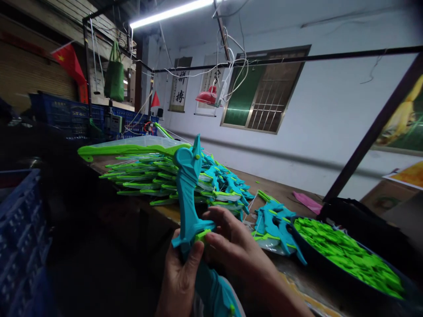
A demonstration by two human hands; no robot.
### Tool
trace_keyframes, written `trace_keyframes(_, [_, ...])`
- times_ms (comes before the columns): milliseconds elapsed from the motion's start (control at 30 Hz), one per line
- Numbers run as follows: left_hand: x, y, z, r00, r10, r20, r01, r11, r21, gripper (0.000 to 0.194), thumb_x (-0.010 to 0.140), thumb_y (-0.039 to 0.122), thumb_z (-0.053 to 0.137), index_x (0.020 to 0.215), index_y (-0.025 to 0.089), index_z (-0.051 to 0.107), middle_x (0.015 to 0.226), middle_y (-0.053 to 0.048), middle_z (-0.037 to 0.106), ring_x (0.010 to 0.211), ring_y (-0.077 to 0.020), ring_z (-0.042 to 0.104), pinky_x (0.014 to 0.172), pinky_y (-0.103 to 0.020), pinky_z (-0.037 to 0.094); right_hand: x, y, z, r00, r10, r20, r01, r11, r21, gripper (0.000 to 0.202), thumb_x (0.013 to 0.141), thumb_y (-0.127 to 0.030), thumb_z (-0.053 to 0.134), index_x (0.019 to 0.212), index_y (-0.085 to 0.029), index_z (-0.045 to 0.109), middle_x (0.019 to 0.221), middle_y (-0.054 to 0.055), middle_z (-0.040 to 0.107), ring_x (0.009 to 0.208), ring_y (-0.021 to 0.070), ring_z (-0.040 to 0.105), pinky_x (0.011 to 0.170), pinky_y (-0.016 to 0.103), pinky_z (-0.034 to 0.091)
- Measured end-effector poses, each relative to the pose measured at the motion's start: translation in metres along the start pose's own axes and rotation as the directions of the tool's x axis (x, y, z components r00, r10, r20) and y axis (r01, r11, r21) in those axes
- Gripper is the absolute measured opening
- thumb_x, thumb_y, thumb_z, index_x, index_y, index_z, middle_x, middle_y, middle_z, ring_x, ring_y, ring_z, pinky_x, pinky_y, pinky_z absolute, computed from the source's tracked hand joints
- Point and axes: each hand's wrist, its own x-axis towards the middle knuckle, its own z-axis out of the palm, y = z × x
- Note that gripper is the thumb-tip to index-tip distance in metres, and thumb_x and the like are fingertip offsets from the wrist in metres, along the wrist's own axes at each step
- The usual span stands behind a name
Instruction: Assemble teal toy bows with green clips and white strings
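Note:
A long teal plastic piece (189,198) stands nearly upright in front of me, with a green wing-like part (132,149) reaching left from its top. My left hand (181,275) is wrapped round the teal piece low down, its thumb pressing beside a small green part (202,235). On the right side, my right hand (231,246) has its thumb and fingers closed on that small green part and the edge of the teal piece. A further teal section (216,290) hangs below my hands.
Stacked green and teal pieces (158,180) cover the table (251,178). More teal pieces (274,224) lie at the right, beside a dark tub (317,259) of small green parts (346,255). Blue crates (20,237) stand at the left; a red lamp (208,96) hangs overhead.

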Motion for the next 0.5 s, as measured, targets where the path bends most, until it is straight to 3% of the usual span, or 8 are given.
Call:
trace_keyframes(67, [-0.002, 0.003, 0.000, 0.995, 0.096, -0.022, -0.094, 0.993, 0.077, 0.043, 0.076, 0.060, 0.076, 0.096, 0.022, 0.072, 0.076, -0.001, 0.072, 0.075, -0.0227, 0.067, 0.073, -0.029, 0.052, 0.001, 0.000, 0.000, 0.975, 0.122, 0.183, -0.155, 0.971, 0.181, 0.063, 0.079, -0.056, 0.078, 0.123, -0.015, 0.060, 0.094, 0.008, 0.068, 0.077, 0.0197, 0.063, 0.069, 0.031, 0.053])
trace_keyframes(133, [-0.002, 0.002, -0.002, 0.986, 0.164, -0.021, -0.159, 0.976, 0.151, 0.037, 0.079, 0.058, 0.074, 0.091, 0.022, 0.071, 0.069, 0.001, 0.067, 0.072, -0.0222, 0.065, 0.068, -0.028, 0.051, -0.001, 0.001, 0.004, 0.955, 0.167, 0.247, -0.240, 0.923, 0.302, 0.066, 0.074, -0.058, 0.082, 0.119, -0.015, 0.060, 0.084, 0.004, 0.067, 0.065, 0.0154, 0.060, 0.063, 0.030, 0.052])
trace_keyframes(300, [0.001, -0.005, -0.011, 0.977, 0.212, 0.005, -0.206, 0.943, 0.261, 0.036, 0.083, 0.056, 0.067, 0.095, 0.021, 0.068, 0.076, -0.002, 0.070, 0.076, -0.0240, 0.067, 0.071, -0.030, 0.051, -0.010, 0.002, 0.017, 0.974, 0.139, 0.179, -0.195, 0.917, 0.348, 0.058, 0.078, -0.059, 0.080, 0.111, -0.017, 0.057, 0.080, 0.001, 0.064, 0.055, 0.0108, 0.057, 0.057, 0.026, 0.050])
trace_keyframes(400, [0.001, -0.009, -0.012, 0.966, 0.259, 0.018, -0.251, 0.916, 0.314, 0.032, 0.084, 0.052, 0.067, 0.092, 0.021, 0.069, 0.085, -0.005, 0.074, 0.081, -0.0262, 0.069, 0.078, -0.033, 0.052, -0.013, 0.004, 0.016, 0.981, 0.116, 0.154, -0.160, 0.937, 0.311, 0.051, 0.081, -0.057, 0.077, 0.105, -0.017, 0.055, 0.080, 0.001, 0.063, 0.057, 0.0116, 0.057, 0.054, 0.025, 0.050])
trace_keyframes(500, [0.002, -0.012, -0.015, 0.963, 0.263, 0.057, -0.265, 0.892, 0.366, 0.031, 0.084, 0.052, 0.066, 0.090, 0.022, 0.069, 0.081, -0.004, 0.074, 0.076, -0.0253, 0.069, 0.072, -0.031, 0.053, -0.016, 0.009, 0.015, 0.991, 0.104, 0.087, -0.123, 0.959, 0.256, 0.044, 0.083, -0.052, 0.076, 0.101, -0.017, 0.056, 0.079, 0.000, 0.061, 0.062, 0.0128, 0.058, 0.056, 0.024, 0.050])
